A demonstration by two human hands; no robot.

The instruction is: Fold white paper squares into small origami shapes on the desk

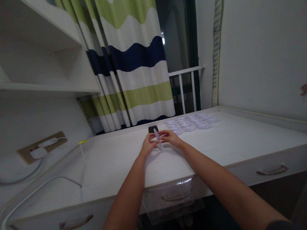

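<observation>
Between both hands, a thin white piece that looks like folded paper stands nearly on edge above the desk. My left hand grips it from the left with bent fingers. From the right, the fingers of my right hand close on the same piece. Just behind the hands lies a small black flat object, partly covered by the white piece. To the right of it, several white folded pieces are spread in rows near the desk's back edge.
The white desk has drawers with handles along its front. Clear plastic hangs over the middle drawer. A white cable runs along the left side, near plugs in a wall socket. A shelf overhangs at left; a striped curtain hangs behind.
</observation>
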